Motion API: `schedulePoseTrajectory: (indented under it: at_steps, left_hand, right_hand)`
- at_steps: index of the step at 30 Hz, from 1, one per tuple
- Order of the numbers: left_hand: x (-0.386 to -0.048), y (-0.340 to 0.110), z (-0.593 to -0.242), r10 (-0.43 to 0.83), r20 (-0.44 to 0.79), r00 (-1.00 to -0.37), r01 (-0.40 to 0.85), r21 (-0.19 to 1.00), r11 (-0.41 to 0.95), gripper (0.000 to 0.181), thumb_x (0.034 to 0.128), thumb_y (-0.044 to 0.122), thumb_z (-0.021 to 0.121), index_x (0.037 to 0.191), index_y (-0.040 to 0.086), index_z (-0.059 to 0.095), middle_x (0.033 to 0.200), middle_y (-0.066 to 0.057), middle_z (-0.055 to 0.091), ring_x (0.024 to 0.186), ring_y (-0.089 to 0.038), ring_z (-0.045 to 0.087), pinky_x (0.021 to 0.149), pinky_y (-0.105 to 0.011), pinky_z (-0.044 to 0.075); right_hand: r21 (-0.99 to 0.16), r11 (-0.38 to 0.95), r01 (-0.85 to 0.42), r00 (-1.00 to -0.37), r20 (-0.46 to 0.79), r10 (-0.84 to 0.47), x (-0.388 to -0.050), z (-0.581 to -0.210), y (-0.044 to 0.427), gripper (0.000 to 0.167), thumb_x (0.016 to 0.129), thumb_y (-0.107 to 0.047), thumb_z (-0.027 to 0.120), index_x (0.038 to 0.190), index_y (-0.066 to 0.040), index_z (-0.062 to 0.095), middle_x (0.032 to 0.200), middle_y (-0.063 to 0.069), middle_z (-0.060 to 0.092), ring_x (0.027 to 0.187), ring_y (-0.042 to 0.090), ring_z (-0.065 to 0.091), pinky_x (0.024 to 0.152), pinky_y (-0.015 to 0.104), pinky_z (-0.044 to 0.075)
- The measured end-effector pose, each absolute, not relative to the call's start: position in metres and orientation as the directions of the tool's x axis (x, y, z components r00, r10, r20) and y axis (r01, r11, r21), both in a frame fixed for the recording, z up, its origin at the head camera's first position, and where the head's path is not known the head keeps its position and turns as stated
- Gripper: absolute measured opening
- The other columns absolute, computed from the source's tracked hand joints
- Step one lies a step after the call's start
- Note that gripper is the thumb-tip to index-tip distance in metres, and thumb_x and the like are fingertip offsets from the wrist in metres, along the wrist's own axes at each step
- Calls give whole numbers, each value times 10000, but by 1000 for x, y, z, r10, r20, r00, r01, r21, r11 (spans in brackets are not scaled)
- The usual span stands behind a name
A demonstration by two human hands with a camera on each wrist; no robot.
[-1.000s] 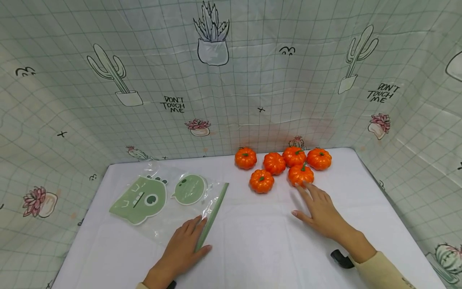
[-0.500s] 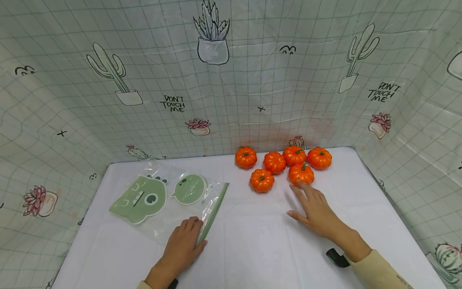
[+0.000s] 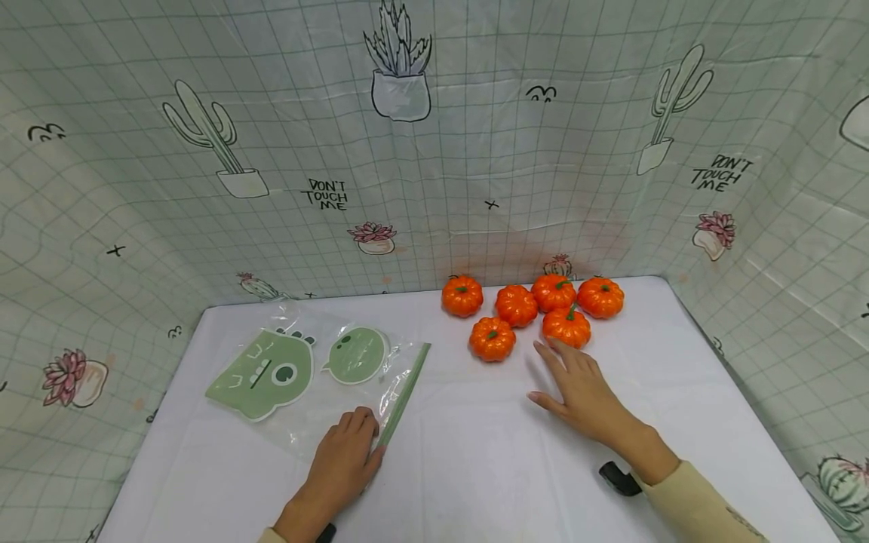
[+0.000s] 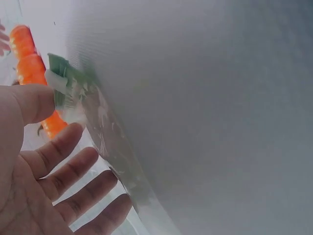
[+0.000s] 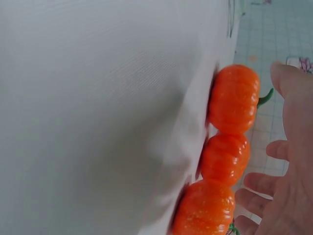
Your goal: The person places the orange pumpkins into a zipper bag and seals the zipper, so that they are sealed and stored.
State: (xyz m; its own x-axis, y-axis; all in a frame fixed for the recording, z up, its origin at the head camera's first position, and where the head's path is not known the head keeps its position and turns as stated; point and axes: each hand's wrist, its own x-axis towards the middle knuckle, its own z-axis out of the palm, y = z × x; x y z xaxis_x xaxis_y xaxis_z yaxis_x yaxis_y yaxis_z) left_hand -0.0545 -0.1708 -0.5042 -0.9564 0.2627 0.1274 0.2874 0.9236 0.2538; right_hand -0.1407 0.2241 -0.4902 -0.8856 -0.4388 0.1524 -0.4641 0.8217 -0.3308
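head view: right hand point(image 3: 580, 396) (fingers loose, empty) has shifted left beside a pumpkin point(image 3: 567, 327); left hand point(image 3: 342, 461), relaxed, touches the bag point(image 3: 320, 392).

One table point(image 3: 475, 467): six pumpkins point(image 3: 492, 341) between one and two o'clock, one bag point(image 3: 319, 388) near ten o'clock bearing two green pictures point(image 3: 274, 375).

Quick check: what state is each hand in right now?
Left hand: open at the edge of the clear bag; no grip visible.
Right hand: open, holding nothing, close to an orange pumpkin.
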Motion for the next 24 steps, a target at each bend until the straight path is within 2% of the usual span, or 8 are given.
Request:
schedulePoseTrajectory:
  at_steps: [6, 14, 19, 24]
  left_hand:
    - [-55, -169, -504, 260, 157, -953, 292, 240, 926, 211, 863, 108, 828, 880, 109, 618, 1088, -45, 607, 983, -238, 605, 769, -416, 530]
    - [-56, -166, -502, 242, 169, -956, 276, 226, 934, 113, 872, 52, 789, 879, 76, 679, 1069, -65, 640, 959, -230, 617, 762, -406, 529]
    - [-56, -166, -503, 225, 244, -943, 278, 208, 938, 85, 864, 30, 765, 862, 45, 681, 1016, -65, 638, 911, -222, 608, 728, -379, 507]
    - [-58, -167, -505, 221, 319, -922, 288, 180, 940, 147, 833, 19, 752, 776, 77, 628, 984, -59, 635, 853, -215, 590, 692, -358, 485]
  right_hand:
    - [-318, 830, -458, -889, 175, -423, -146, -491, 215, 854, 938, -367, 796, 1595, -19, 378, 1603, 285, 385, 1425, 521, 418, 1159, 702, 318]
    - [-317, 835, -450, -893, 170, -417, -152, -495, 204, 838, 945, -377, 791, 1580, 4, 399, 1585, 291, 397, 1429, 520, 421, 1162, 692, 321]
    - [-316, 834, -451, -892, 168, -419, -154, -496, 198, 830, 943, -375, 792, 1573, 7, 410, 1575, 295, 407, 1428, 520, 425, 1174, 682, 314]
    - [-318, 836, -448, -894, 159, -419, -155, -497, 195, 828, 947, -373, 787, 1584, -7, 403, 1576, 294, 408, 1430, 526, 423, 1179, 680, 308]
